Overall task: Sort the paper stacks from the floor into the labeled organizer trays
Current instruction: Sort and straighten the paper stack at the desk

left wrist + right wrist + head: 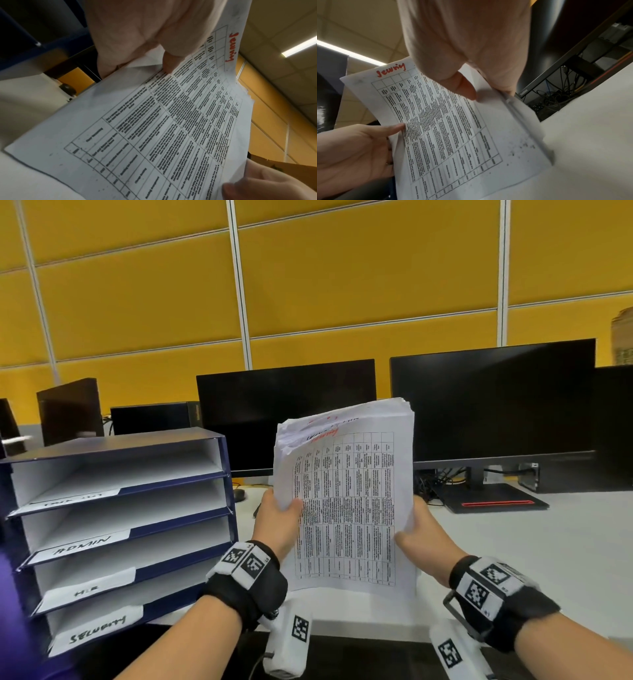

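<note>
A thick paper stack with a printed table and a red handwritten word on top stands nearly upright over the white desk. My left hand grips its left edge, thumb on the front sheet. My right hand grips the right edge. The same stack fills the left wrist view, with the left hand pinching it. In the right wrist view the stack is pinched by the right hand. A blue organizer with labeled trays stands at the left, all trays holding nothing.
Two black monitors stand behind the stack, with cables and a stand base between them. A yellow partition wall closes the back. The desk's front edge runs under my wrists.
</note>
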`<move>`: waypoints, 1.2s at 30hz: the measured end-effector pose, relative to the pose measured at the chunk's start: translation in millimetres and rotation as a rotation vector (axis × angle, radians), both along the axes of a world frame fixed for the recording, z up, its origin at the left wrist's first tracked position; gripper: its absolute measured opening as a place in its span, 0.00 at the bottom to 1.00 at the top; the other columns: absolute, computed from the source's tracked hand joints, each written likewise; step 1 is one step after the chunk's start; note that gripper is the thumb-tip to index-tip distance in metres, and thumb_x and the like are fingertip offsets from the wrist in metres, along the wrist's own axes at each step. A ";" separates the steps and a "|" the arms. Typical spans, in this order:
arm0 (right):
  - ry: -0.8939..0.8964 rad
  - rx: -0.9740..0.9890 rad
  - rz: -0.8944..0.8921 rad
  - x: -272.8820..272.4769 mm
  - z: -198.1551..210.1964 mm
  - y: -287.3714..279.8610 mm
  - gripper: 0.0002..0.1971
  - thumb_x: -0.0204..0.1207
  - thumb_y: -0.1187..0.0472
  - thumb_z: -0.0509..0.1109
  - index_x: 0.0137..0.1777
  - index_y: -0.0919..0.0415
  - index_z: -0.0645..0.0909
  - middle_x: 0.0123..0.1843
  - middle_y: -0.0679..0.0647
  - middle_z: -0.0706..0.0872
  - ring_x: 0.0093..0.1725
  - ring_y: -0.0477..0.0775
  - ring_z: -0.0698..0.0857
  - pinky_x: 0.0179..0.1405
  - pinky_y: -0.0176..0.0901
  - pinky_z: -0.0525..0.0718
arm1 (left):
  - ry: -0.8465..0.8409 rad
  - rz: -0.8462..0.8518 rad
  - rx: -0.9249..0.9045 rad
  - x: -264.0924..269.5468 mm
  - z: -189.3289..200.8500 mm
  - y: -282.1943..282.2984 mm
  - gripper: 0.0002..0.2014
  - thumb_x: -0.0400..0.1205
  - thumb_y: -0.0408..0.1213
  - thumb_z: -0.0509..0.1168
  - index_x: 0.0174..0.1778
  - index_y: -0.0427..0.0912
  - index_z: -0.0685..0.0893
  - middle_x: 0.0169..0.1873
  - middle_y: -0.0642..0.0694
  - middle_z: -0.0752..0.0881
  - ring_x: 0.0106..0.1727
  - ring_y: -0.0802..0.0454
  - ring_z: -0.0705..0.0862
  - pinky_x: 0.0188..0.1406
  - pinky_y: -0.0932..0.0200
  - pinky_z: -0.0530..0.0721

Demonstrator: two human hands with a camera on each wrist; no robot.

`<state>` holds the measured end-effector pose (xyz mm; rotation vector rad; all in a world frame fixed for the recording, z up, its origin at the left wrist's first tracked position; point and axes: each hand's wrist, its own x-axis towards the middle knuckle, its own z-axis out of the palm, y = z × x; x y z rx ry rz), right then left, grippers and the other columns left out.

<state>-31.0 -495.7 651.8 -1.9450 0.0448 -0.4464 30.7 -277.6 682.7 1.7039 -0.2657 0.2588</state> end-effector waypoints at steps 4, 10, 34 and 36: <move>0.042 -0.090 0.035 3.5 -7.8 -4.7 0.25 0.77 0.74 0.60 0.71 0.53 0.69 0.63 0.47 0.82 0.65 0.49 0.80 0.67 0.50 0.80 | 0.030 0.055 -0.032 2.3 -0.7 4.8 0.15 0.85 0.34 0.61 0.68 0.43 0.74 0.59 0.42 0.84 0.56 0.43 0.84 0.53 0.49 0.82; 0.133 -0.207 -0.071 6.2 -14.9 -21.8 0.11 0.77 0.70 0.67 0.56 0.59 0.86 0.51 0.51 0.89 0.52 0.53 0.87 0.49 0.47 0.89 | 0.050 0.062 -0.052 5.9 0.1 12.0 0.17 0.86 0.33 0.59 0.72 0.41 0.73 0.56 0.46 0.81 0.55 0.47 0.80 0.56 0.52 0.78; 0.311 -0.453 -0.127 10.1 -11.1 -28.8 0.07 0.76 0.71 0.67 0.45 0.67 0.87 0.37 0.56 0.91 0.34 0.49 0.90 0.30 0.33 0.82 | 0.092 0.035 -0.056 15.9 -1.6 14.7 0.15 0.87 0.35 0.58 0.70 0.44 0.76 0.60 0.45 0.84 0.60 0.43 0.83 0.66 0.42 0.78; 0.309 -0.484 -0.132 10.0 -10.5 -27.0 0.09 0.76 0.72 0.65 0.45 0.67 0.87 0.40 0.58 0.91 0.35 0.51 0.90 0.29 0.33 0.82 | 0.098 0.038 -0.063 16.7 -1.0 15.2 0.15 0.86 0.36 0.59 0.69 0.44 0.75 0.60 0.45 0.84 0.59 0.43 0.83 0.66 0.42 0.79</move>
